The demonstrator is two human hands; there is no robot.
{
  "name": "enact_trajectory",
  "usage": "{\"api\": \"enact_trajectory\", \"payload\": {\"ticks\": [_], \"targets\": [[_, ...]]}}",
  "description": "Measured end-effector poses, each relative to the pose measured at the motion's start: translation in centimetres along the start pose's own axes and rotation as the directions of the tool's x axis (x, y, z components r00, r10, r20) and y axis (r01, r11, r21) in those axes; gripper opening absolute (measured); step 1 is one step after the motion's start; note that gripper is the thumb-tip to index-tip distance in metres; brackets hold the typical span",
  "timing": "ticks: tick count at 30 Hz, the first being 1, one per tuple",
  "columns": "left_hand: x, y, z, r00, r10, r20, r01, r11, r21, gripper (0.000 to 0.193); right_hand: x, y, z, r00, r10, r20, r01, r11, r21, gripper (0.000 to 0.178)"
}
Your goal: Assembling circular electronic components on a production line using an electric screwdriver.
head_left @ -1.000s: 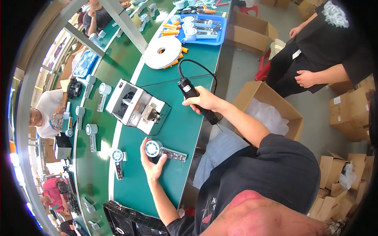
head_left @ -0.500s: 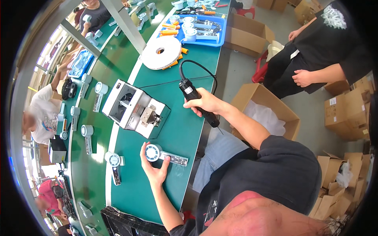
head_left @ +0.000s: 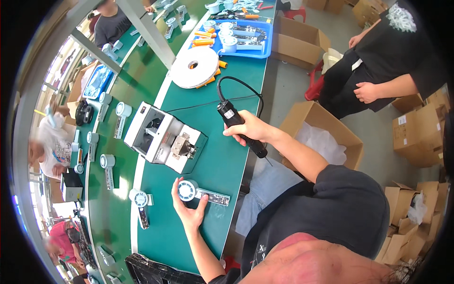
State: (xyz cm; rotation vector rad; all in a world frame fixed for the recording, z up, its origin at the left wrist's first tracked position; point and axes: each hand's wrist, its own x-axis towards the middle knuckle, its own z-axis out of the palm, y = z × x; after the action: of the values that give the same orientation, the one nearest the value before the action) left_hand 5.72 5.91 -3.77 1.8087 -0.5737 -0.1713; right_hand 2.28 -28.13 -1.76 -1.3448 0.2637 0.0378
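Note:
My left hand (head_left: pixel 191 213) is closed round a light-blue handheld fan (head_left: pixel 187 190) lying on the green bench. Thumb and fingers hold it near the round head, and its opened handle shows a circuit board. In my right hand (head_left: pixel 250 128) is a black electric screwdriver (head_left: pixel 231 116), held above the bench's near edge with its thin bit pointing down toward my lap. Its cable loops back over the bench. Beyond the fan stands a white-and-black screw feeder (head_left: pixel 163 137). Another opened fan (head_left: pixel 139 199) lies to the left of my left hand.
A white reel (head_left: pixel 182 71) and a blue tray (head_left: pixel 268 40) of fan parts sit farther along the bench (head_left: pixel 222 163). Several fans line the green belt (head_left: pixel 113 215). Cardboard boxes (head_left: pixel 302 111) stand on the floor at right, near a standing person (head_left: pixel 378 61). Other people work across the belt.
The whole view has shifted slightly; my hands keep their holds on the fan and screwdriver. Across the belt, a person's outstretched arm has drawn back from a blue tray.

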Motion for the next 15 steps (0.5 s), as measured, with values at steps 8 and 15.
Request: {"api": "enact_trajectory", "payload": {"ticks": [8, 15], "targets": [[0.13, 0.27, -0.07, 0.996, 0.084, 0.033, -0.088, 0.986, 0.141, 0.092, 0.04, -0.04, -0.18, 1.000, -0.008, 0.025, 0.007, 1.000, 0.024, 0.022], [0.04, 0.07, -0.10, 0.995, 0.097, 0.034, -0.101, 0.983, 0.153, 0.093, -0.04, -0.22, -0.18, 1.000, -0.006, 0.023, 0.006, 1.000, 0.000, 0.024]]}}
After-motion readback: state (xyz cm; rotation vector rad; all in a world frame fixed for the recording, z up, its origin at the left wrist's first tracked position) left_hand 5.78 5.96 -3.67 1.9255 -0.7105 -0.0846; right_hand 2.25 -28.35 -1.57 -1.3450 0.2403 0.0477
